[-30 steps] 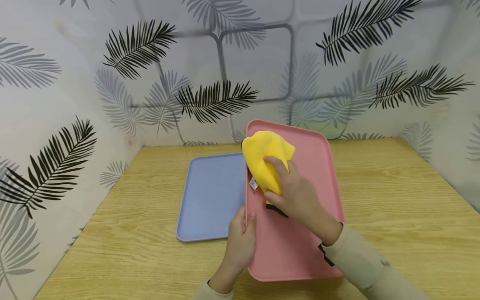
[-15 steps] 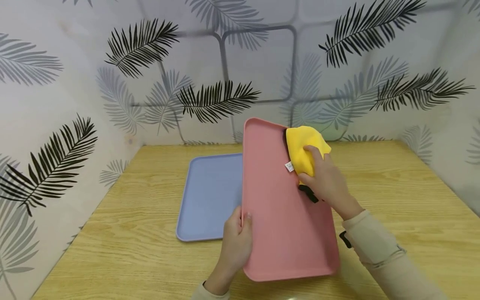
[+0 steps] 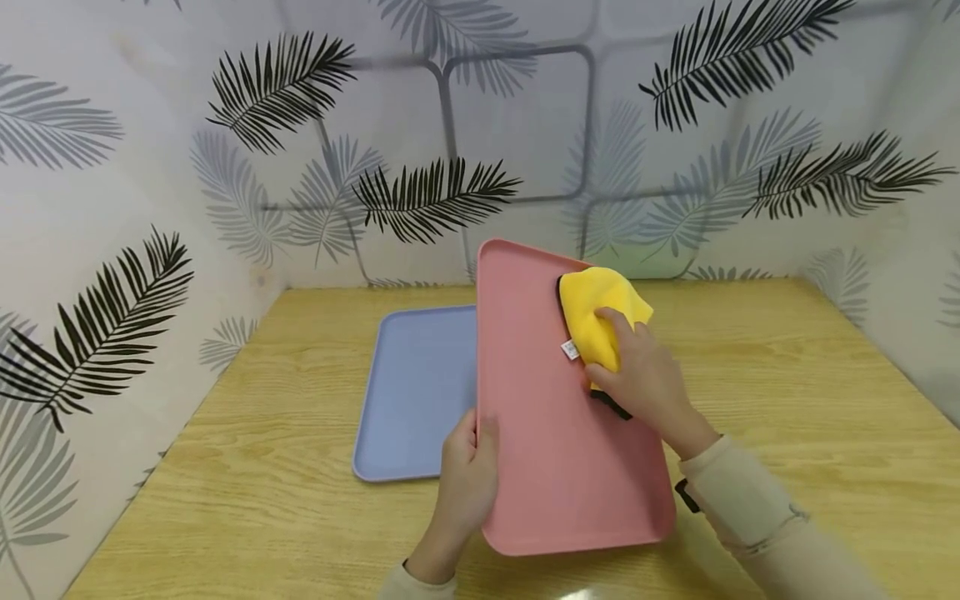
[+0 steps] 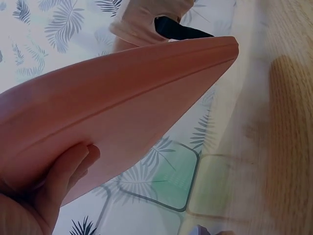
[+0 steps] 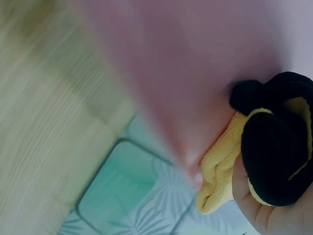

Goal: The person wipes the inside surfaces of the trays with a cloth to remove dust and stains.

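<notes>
A pink tray [image 3: 551, 467] is held tilted up off the table by my left hand [image 3: 470, 471], its thumb over the left rim. In the left wrist view the fingers [image 4: 73, 169] of that hand lie against the tray's underside. My right hand [image 3: 648, 379] grips a bunched yellow cloth [image 3: 600, 304] with black edging and a small white tag. The cloth rests against the tray's inner face, near its upper right side. Black folds of the cloth [image 5: 274, 147] bulge beside the hand in the right wrist view. The palm side of the right hand is hidden in the head view.
A blue tray [image 3: 420, 392] lies flat on the wooden table [image 3: 247, 467], left of the pink tray, which covers its right part. Behind the table stands a wall [image 3: 517, 125] covered with a leaf-patterned sheet. A black strap [image 3: 686, 496] hangs at the right sleeve.
My right hand has carried the cloth rightward across the pink tray, then slightly down and back left. The left hand and pink tray have shifted a little to the left.
</notes>
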Demonstrator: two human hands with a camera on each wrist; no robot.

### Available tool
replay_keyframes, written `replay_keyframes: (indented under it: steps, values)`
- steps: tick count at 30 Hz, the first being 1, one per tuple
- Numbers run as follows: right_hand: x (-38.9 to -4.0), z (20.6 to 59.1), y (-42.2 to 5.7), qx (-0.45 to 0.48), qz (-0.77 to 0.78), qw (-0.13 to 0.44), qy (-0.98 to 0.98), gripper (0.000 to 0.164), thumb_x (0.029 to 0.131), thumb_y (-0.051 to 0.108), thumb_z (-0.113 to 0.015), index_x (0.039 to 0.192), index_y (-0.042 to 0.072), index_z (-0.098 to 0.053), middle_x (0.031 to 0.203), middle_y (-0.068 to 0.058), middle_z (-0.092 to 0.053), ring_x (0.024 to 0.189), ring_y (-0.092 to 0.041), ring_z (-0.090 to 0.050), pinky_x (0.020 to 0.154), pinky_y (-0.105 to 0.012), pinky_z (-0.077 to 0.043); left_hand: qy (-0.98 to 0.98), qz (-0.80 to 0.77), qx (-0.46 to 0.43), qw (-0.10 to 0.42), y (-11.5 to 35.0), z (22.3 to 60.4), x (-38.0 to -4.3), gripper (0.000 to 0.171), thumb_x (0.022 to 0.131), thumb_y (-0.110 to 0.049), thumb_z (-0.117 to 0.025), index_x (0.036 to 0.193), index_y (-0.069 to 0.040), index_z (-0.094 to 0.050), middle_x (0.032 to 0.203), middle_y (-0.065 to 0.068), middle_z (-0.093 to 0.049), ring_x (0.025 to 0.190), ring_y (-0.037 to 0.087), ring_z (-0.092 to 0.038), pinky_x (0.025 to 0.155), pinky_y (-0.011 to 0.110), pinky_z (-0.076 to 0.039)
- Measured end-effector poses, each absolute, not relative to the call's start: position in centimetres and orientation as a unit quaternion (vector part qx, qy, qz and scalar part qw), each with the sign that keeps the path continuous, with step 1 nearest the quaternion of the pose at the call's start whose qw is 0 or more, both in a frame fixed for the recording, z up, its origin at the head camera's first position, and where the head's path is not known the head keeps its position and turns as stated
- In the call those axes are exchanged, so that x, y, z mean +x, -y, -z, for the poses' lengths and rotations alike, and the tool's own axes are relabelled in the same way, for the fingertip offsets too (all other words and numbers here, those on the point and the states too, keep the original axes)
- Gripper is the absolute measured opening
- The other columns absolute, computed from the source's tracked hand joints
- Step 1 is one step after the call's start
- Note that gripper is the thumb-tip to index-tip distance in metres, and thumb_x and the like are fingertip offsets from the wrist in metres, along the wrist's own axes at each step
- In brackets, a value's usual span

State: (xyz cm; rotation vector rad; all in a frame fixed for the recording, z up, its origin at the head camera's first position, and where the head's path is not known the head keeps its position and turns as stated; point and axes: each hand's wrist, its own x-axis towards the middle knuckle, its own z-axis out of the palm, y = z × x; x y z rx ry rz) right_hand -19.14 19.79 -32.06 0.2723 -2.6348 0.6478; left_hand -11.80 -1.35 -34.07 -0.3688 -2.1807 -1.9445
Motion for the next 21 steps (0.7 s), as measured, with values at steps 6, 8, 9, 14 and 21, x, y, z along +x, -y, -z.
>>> replay_keyframes:
  steps: [6,8,9,14,21]
  values:
    - [-17.9,31.8,-17.3,0.135,-0.256,0.214,0.933,0.059,0.071,0.017,-0.064,0.125,0.007,-0.041,0.076,-0.013,-0.046,0.053,-0.021,-0.038,0.046,-0.031,-0.033,0.736,0.653,-0.135,0.120,1.3,34.2,-11.9,0.033,0.099,-0.014,-0.030,0.079,0.004,-0.050,0.061,0.003,-0.044,0.054,0.010,-0.043,0.048,0.024,-0.039]
    - [-17.4,31.6,-16.4,0.146,-0.253,0.223,0.930,0.059,0.070,0.018,-0.064,0.124,0.008,-0.042,0.074,-0.013,-0.044,0.048,-0.020,-0.037,0.044,-0.030,-0.032,0.736,0.652,-0.136,0.123,1.2,34.1,-11.9,0.034,0.099,-0.014,-0.029,0.080,0.005,-0.051,0.062,0.004,-0.045,0.055,0.011,-0.045,0.050,0.024,-0.039]
    - [-17.2,31.4,-16.0,0.154,-0.253,0.228,0.928,0.060,0.070,0.018,-0.064,0.124,0.008,-0.042,0.073,-0.012,-0.043,0.047,-0.020,-0.036,0.043,-0.029,-0.032,0.736,0.652,-0.134,0.124,1.2,34.1,-11.9,0.035,0.099,-0.015,-0.029,0.082,0.005,-0.052,0.063,0.004,-0.047,0.056,0.011,-0.046,0.051,0.025,-0.040]
    - [-16.2,31.1,-13.9,0.194,-0.258,0.258,0.911,0.059,0.068,0.017,-0.066,0.123,0.008,-0.044,0.073,-0.010,-0.040,0.045,-0.016,-0.033,0.041,-0.026,-0.031,0.738,0.652,-0.129,0.118,1.3,33.9,-11.9,0.037,0.100,-0.017,-0.027,0.090,0.006,-0.054,0.067,0.008,-0.052,0.061,0.012,-0.051,0.054,0.026,-0.043]
    - [-14.8,31.0,-11.7,0.235,-0.252,0.289,0.893,0.060,0.067,0.017,-0.064,0.122,0.006,-0.046,0.074,-0.010,-0.041,0.045,-0.013,-0.033,0.040,-0.023,-0.032,0.733,0.658,-0.121,0.122,1.0,33.9,-12.0,0.036,0.100,-0.017,-0.027,0.081,0.004,-0.050,0.064,0.002,-0.040,0.058,0.011,-0.042,0.052,0.023,-0.037]
